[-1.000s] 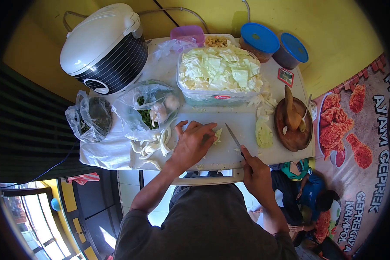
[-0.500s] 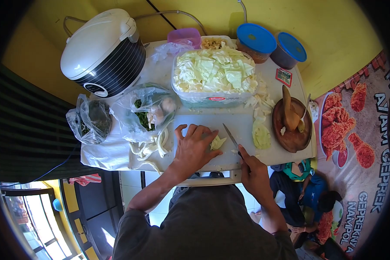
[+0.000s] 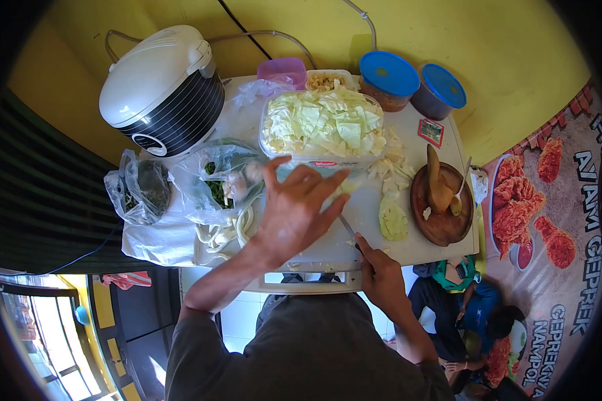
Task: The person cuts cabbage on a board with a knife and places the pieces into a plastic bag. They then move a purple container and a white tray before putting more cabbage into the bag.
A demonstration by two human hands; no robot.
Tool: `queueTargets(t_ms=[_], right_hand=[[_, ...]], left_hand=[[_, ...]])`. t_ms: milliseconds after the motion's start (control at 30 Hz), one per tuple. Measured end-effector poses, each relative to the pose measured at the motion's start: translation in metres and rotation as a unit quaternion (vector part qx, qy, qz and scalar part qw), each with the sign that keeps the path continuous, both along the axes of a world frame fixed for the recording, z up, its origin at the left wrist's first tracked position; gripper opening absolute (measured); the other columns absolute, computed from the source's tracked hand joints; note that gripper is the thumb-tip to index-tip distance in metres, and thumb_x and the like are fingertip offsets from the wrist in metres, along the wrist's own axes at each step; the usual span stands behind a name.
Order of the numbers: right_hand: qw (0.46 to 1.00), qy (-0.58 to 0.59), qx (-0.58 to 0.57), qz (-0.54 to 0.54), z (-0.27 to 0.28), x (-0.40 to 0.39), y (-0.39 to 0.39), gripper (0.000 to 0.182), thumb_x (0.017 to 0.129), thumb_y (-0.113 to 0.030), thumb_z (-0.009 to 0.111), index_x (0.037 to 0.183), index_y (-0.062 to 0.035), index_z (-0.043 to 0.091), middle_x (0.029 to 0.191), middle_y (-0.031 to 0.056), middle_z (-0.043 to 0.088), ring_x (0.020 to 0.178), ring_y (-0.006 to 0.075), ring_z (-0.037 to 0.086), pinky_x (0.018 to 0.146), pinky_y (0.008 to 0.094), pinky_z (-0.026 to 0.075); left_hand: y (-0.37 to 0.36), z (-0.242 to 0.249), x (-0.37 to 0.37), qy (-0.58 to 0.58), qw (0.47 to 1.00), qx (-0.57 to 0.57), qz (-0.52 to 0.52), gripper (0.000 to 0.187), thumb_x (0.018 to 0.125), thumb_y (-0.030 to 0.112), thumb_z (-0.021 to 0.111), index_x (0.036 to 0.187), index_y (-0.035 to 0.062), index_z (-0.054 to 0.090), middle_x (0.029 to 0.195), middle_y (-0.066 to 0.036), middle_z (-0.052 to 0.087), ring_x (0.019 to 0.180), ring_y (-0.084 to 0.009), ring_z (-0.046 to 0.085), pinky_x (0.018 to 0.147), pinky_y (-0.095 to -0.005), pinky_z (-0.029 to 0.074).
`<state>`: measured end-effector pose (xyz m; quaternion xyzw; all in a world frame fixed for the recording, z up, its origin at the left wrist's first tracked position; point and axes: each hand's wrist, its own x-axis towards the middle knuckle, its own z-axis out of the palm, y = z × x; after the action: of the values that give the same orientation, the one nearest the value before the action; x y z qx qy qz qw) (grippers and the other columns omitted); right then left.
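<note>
My right hand (image 3: 383, 273) grips the dark handle of a knife (image 3: 348, 228), its blade pointing up and left over the pale cutting board (image 3: 363, 204). Raised over the board, my left hand (image 3: 296, 208) is smeared by motion. A pale green bit of cabbage (image 3: 344, 190) shows blurred between its thumb and fingers. Just beyond that hand stands a clear plastic container (image 3: 282, 155) heaped with chopped cabbage (image 3: 324, 123). A larger cabbage leaf (image 3: 393, 220) lies right of the knife, and pale cabbage strips (image 3: 224, 234) lie left of my left wrist.
A stone mortar (image 3: 446, 227) with a wooden pestle (image 3: 435, 180) and spoon is at right. Blue-lidded tubs (image 3: 389, 73) and a purple container (image 3: 282, 69) line the back. At left are a rice cooker (image 3: 164, 87) and plastic bags (image 3: 214, 180). People sit low at right (image 3: 478, 311).
My left hand has lifted off the board and moved toward the cabbage container, with the bit of cabbage. My right hand, still on the knife, has shifted slightly down and left.
</note>
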<state>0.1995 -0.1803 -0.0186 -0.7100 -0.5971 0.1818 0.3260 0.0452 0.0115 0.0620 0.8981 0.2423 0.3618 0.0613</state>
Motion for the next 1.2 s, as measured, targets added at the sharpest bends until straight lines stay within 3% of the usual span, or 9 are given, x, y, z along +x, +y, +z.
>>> queueTargets(t_ms=[133,233,333,433,633,733,900,1133,1200], right_hand=[[1.0,0.01,-0.004,0.01,-0.001,0.003,0.0,0.057,0.097,-0.002,0.062,0.152,-0.0133,0.056,0.084,0.019,0.068,0.068,0.0363,0.069,0.066,0.0454,0.057],[1.0,0.005,-0.008,0.018,-0.001,0.003,0.0,0.057,0.098,-0.002,0.061,0.153,-0.0134,0.056,0.084,0.0187,0.068,0.068,0.0364,0.069,0.067,0.0457,0.057],[1.0,0.014,0.01,0.021,-0.003,0.005,0.001,0.057,0.098,-0.002,0.061,0.153,-0.0144,0.055,0.084,0.018,0.068,0.069,0.0363,0.07,0.067,0.0453,0.058],[1.0,0.013,-0.007,0.017,-0.003,0.005,0.001,0.058,0.097,-0.002,0.061,0.153,-0.0154,0.056,0.084,0.0176,0.068,0.068,0.0359,0.069,0.066,0.0451,0.057],[0.997,0.068,0.041,0.017,-0.005,0.007,-0.003,0.057,0.097,0.0,0.063,0.151,-0.014,0.058,0.079,0.0176,0.065,0.063,0.0338,0.065,0.064,0.0424,0.056],[0.994,0.082,0.067,-0.007,-0.005,0.013,-0.012,0.052,0.098,0.002,0.063,0.148,-0.0093,0.061,0.078,0.0167,0.065,0.062,0.0284,0.065,0.065,0.0369,0.055],[0.981,0.111,0.119,-0.104,-0.018,0.032,-0.029,0.044,0.103,-0.001,0.06,0.146,0.0012,0.058,0.09,0.019,0.073,0.075,0.0181,0.069,0.069,0.0313,0.053],[0.952,0.223,0.084,-0.192,-0.028,0.049,-0.028,0.064,0.109,-0.013,0.05,0.166,-0.002,0.025,0.077,0.0062,0.063,0.069,0.0103,0.057,0.064,0.0264,0.046],[0.951,0.226,0.108,-0.182,-0.034,0.052,-0.026,0.062,0.11,-0.012,0.05,0.167,-0.0056,0.027,0.08,0.0017,0.058,0.063,0.0046,0.048,0.056,0.0217,0.039]], left_hand=[[0.056,0.043,0.032,-0.111,0.99,0.064,0.057,0.031,0.088,0.021,0.082,0.117,0.0122,0.079,0.081,-0.003,0.075,0.084,-0.0204,0.068,0.105,-0.0467,0.035],[0.095,0.052,0.056,-0.092,0.985,-0.143,0.006,0.026,0.089,0.025,0.083,0.112,0.0142,0.082,0.095,-0.005,0.077,0.103,-0.0231,0.067,0.109,-0.0492,0.032],[0.105,0.039,0.066,0.047,0.996,0.052,0.05,0.021,0.095,0.028,0.074,0.106,0.0122,0.082,0.107,-0.004,0.077,0.116,-0.0252,0.063,0.107,-0.0588,0.03],[0.099,0.03,0.068,0.11,0.99,0.032,0.078,0.026,0.098,0.035,0.071,0.108,0.0143,0.083,0.119,-0.003,0.074,0.131,-0.0247,0.055,0.113,-0.0585,0.024],[0.096,0.028,0.066,0.055,0.991,0.104,0.062,0.025,0.1,0.032,0.069,0.112,0.0138,0.081,0.123,-0.006,0.072,0.13,-0.0248,0.056,0.111,-0.0577,0.026],[0.078,0.041,0.065,-0.073,0.984,0.153,0.061,0.023,0.099,0.028,0.071,0.114,0.0123,0.08,0.113,-0.006,0.075,0.117,-0.024,0.062,0.105,-0.0492,0.033],[0.006,0.007,0.047,-0.073,0.995,-0.012,-0.059,0.027,0.092,0.027,0.08,0.109,0.0062,0.078,0.087,-0.002,0.074,0.078,-0.0246,0.065,0.078,-0.0405,0.045],[-0.033,-0.068,0.086,0.099,0.973,-0.207,-0.007,0.044,0.091,0.039,0.08,0.117,0.0047,0.075,0.094,-0.011,0.073,0.091,-0.0336,0.072,0.089,-0.0446,0.053],[-0.029,-0.079,0.091,0.096,0.973,-0.208,-0.016,0.039,0.092,0.033,0.079,0.119,0.0045,0.074,0.097,-0.012,0.073,0.09,-0.0328,0.071,0.087,-0.0443,0.055]])
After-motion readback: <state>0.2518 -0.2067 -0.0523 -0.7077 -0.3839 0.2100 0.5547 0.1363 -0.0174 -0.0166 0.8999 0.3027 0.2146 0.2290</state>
